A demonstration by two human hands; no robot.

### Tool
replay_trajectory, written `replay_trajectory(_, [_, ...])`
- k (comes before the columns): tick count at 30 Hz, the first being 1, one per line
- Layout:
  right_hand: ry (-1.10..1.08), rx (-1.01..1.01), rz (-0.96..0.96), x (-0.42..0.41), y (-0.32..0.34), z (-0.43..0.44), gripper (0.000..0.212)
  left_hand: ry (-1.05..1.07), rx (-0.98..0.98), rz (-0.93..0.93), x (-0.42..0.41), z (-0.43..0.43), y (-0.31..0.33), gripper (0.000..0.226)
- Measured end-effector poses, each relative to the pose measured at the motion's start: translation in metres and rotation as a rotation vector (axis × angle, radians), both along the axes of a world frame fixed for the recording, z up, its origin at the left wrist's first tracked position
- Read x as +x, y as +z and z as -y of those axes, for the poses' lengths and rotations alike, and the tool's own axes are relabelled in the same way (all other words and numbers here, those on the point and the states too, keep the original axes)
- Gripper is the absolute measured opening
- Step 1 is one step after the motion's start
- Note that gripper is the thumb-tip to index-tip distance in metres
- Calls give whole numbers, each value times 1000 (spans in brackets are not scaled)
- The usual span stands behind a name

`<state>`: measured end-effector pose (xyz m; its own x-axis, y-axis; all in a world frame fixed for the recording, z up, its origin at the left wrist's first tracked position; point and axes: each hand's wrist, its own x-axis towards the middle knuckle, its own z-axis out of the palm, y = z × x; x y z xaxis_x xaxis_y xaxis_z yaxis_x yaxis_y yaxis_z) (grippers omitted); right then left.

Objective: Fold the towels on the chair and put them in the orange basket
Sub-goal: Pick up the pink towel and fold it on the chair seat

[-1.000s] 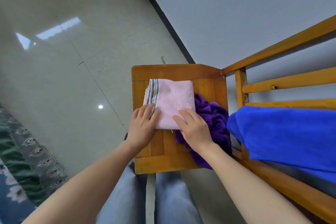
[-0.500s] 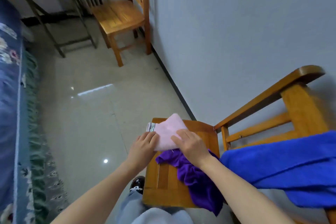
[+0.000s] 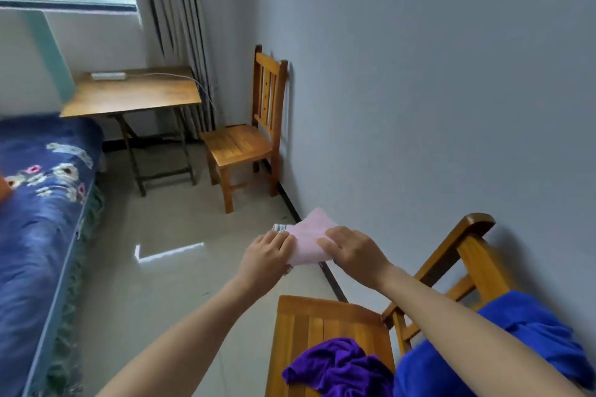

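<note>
Folded pink towel (image 3: 309, 237) held in both hands over the floor, beyond the near chair (image 3: 322, 322).

Nearest, a crumpled purple towel (image 3: 338, 367) lies on the chair's seat, its lower part cut off by the frame edge. A blue towel (image 3: 522, 345) hangs over the chair's frame, partly behind the right forearm. Past the seat's far edge, the left hand (image 3: 266, 259) and right hand (image 3: 353, 251) each keep a grip on the pink towel, fingers over its top and thumbs hidden beneath. One corner points away toward the foot of the wall, and the striped hem sits at the left. The hands cover its near edge, so its long axis is hard to judge. Farther off are a second chair (image 3: 245, 142), a folding bench (image 3: 129, 97) and a bed (image 3: 38, 219).
</note>
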<state>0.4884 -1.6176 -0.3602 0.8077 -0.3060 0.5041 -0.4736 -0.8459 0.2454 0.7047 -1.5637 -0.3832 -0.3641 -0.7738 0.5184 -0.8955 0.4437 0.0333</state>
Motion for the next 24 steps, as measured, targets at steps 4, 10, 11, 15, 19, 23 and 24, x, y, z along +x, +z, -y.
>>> replay_trajectory(4, [33,-132,59,36,47,1,66,33,-99,4,38,0,42,62])
replay_trajectory(10, [142,-282,180,135,81,-27,59,141,-235,96,131,-52,88,58])
replay_trajectory(11, [175,-286,192,157,81,-33,56,172,-243,108,150,-65,91,59])
replay_trajectory(15, [339,-257,177,245,73,-60,38,316,-208,150,225,-127,87,68])
replay_trajectory(19, [492,-209,152,335,71,-101,27,486,-186,162,292,-198,84,63])
replay_trajectory(23, [628,-153,153,404,67,-148,23,648,-201,197,339,-263,78,40])
replay_trajectory(24, [666,-143,158,419,68,-157,24,692,-204,200,349,-277,77,38])
